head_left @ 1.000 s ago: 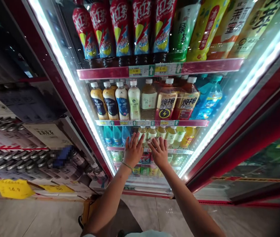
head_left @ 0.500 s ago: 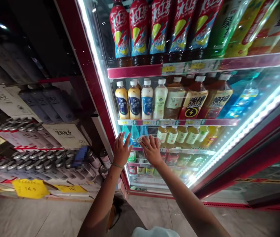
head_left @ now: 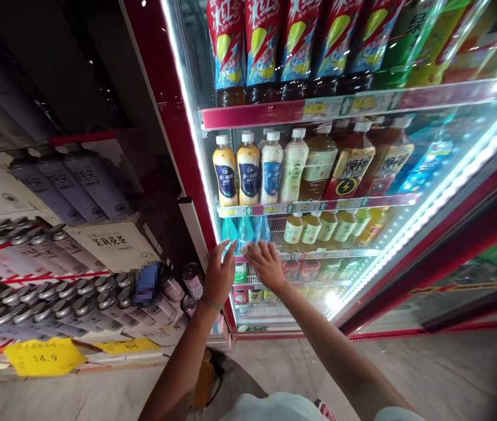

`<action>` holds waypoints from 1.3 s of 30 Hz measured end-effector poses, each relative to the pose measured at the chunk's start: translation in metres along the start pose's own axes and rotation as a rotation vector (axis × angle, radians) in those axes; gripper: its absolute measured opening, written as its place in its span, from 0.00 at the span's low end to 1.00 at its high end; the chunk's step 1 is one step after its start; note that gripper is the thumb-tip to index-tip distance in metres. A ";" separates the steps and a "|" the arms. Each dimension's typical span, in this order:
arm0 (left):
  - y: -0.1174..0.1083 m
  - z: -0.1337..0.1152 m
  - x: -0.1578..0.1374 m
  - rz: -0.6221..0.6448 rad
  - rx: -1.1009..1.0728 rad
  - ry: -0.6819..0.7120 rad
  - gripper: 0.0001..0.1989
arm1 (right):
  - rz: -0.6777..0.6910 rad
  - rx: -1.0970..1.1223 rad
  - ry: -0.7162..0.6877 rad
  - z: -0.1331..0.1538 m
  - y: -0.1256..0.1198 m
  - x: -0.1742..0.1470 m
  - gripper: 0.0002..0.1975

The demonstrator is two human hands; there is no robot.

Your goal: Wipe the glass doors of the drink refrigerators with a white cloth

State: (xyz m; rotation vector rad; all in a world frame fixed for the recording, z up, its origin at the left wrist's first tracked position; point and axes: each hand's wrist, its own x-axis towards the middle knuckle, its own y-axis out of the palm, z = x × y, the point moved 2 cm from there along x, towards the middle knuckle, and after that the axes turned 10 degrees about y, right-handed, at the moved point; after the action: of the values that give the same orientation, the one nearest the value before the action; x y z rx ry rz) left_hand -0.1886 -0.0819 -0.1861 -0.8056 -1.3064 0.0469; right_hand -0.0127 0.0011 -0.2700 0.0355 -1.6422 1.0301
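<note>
My left hand (head_left: 219,276) is raised at the left edge of the lit drinks fridge (head_left: 287,111), thumb and fingers apart, with nothing seen in it. My right hand (head_left: 266,266) is beside it on the right, palm toward the fridge front, its fingers stretched out and slightly spread. A pale patch shows at its fingertips; I cannot tell whether it is a thing or a reflection. Behind the hands stand blue bottles (head_left: 245,233) on a lower shelf. Small pale-yellow tea bottles (head_left: 311,229) stand to their right. Whether either hand touches glass cannot be made out.
Red iced tea bottles (head_left: 262,47) fill the upper fridge shelf. White-capped bottles (head_left: 248,175) line the shelf below. Left of the fridge are stacked cans (head_left: 73,298) and a yellow price sign (head_left: 43,356). Grey floor tiles (head_left: 270,362) lie below.
The view has shifted, so the fridge shelves sit a little higher and the cans on the left lower. My right hand has moved slightly down and left against the shelves.
</note>
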 end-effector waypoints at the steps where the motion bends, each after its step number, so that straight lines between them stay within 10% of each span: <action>1: 0.003 -0.001 -0.003 0.015 -0.008 0.001 0.30 | 0.020 -0.018 -0.030 -0.004 0.005 -0.024 0.27; 5: 0.023 -0.007 -0.012 0.036 -0.028 0.038 0.32 | -0.075 -0.141 0.080 -0.045 -0.007 -0.064 0.24; 11: 0.065 -0.046 -0.003 0.011 -0.095 0.088 0.34 | -0.350 -0.158 0.708 -0.094 -0.047 -0.023 0.32; 18: 0.086 -0.093 0.019 -0.054 -0.121 0.038 0.35 | -0.019 -0.094 0.139 -0.114 -0.051 -0.073 0.19; 24: 0.108 -0.146 0.051 -0.053 -0.111 0.046 0.30 | -0.286 -0.176 0.512 -0.273 -0.144 -0.102 0.27; 28: 0.131 -0.190 0.072 -0.077 -0.114 0.067 0.29 | -0.481 -0.195 0.690 -0.302 -0.158 -0.096 0.33; 34: 0.156 -0.237 0.099 -0.092 -0.099 0.048 0.29 | -0.242 -0.134 0.356 -0.274 -0.146 -0.115 0.17; 39: 0.160 -0.259 0.101 -0.096 -0.038 0.068 0.33 | -0.222 -0.092 0.337 -0.370 -0.200 -0.119 0.18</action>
State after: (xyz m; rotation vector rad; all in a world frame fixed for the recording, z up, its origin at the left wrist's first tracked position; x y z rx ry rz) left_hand 0.1304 -0.0470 -0.1992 -0.7696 -1.2830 -0.0814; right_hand 0.4214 0.0542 -0.2555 -0.0168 -1.3426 0.7454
